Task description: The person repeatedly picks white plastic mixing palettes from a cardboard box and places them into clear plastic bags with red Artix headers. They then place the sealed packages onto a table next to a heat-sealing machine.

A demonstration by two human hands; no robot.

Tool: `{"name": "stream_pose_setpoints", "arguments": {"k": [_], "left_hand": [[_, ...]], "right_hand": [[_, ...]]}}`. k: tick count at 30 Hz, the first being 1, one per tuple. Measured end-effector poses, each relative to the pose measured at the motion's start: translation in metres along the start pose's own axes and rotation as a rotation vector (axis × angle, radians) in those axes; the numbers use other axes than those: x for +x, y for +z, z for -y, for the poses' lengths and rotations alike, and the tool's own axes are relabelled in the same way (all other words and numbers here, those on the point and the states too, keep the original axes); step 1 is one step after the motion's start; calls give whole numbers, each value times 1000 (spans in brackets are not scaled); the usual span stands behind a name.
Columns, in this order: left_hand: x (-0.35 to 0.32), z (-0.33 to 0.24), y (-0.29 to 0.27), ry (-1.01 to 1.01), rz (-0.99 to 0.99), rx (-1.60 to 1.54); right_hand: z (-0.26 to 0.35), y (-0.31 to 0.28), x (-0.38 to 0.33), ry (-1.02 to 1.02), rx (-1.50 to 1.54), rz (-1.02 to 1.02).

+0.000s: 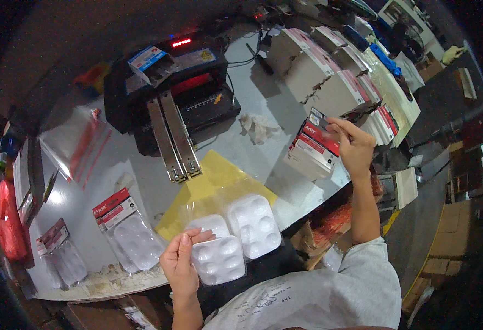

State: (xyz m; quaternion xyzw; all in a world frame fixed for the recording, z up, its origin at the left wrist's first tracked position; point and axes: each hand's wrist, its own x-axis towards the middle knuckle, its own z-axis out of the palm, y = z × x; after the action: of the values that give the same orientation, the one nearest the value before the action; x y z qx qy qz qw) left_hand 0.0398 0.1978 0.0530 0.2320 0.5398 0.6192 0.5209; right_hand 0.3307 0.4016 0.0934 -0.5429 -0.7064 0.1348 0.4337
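From where I stood, the person's left hand [181, 264] was closed at the left edge of the front white palette [219, 258], at the bottom centre of the frame; I could not tell whether it had the tray itself or only clear film. The front palette jutted past the edge of the white table [296, 192], so that hold probably steadied it. The right-hand palette [255, 226] lay beside it in clear wrapping, leaning slightly, perhaps to keep both within the same reach.

Right of centre, the right hand [354, 148] had thumb and fingers together on the edge of a red-and-black card [325, 137], over a stack of similar ones, likely gripped there because a corner is easiest to separate.

The yellow sheet [211, 170] lay under the palettes, below the metal rails [172, 137] of a dark machine [197, 104]. Two red-topped packets, one nearer [131, 236] and one farther left [62, 256], lay at lower left, seemingly set aside from the hands. Clear bags [65, 146] were spread farther up, at left.
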Motion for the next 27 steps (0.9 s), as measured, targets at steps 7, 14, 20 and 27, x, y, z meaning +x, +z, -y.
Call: {"name": "stream_pose_setpoints", "arguments": {"k": [7,14,20,27], "left_hand": [[-1,5,16,-46,42,24],[-2,6,14,-35,33,47],[-3,2,15,-76,26,18],[2,-1,11,-127,19,59]], "right_hand": [[1,-13,-13,160,-3,46],[-25,-4,-6,109,12,43],[-33,-8,-1,-8,-66,122],[-73,5,1,-92,-336,343]]}}
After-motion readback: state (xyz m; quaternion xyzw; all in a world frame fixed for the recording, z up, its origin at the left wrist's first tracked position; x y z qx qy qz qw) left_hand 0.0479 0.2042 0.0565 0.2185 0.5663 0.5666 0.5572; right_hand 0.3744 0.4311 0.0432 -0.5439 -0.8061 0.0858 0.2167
